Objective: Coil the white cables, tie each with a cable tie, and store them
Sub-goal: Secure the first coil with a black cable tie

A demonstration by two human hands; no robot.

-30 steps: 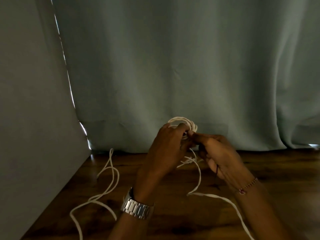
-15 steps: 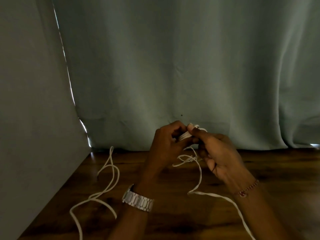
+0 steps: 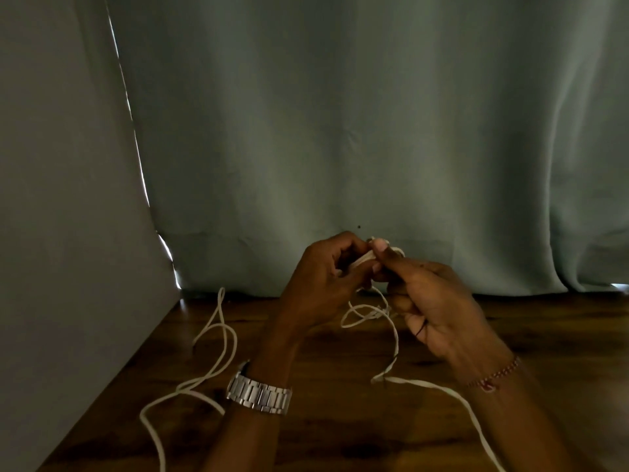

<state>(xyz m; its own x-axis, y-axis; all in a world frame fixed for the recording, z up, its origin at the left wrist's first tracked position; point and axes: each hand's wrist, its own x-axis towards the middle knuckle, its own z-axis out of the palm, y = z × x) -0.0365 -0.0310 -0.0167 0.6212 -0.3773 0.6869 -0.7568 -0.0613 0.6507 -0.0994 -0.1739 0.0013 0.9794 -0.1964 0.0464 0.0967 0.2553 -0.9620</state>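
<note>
My left hand (image 3: 321,284) and right hand (image 3: 439,304) both pinch the small white cable coil (image 3: 363,261), held above the wooden table (image 3: 340,437). Its loose tail (image 3: 394,338) hangs to the tabletop; another white cable (image 3: 218,362) lies left.

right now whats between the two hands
In the head view, the small coil of white cable sits between the left hand and right hand, pinched by both.
</note>
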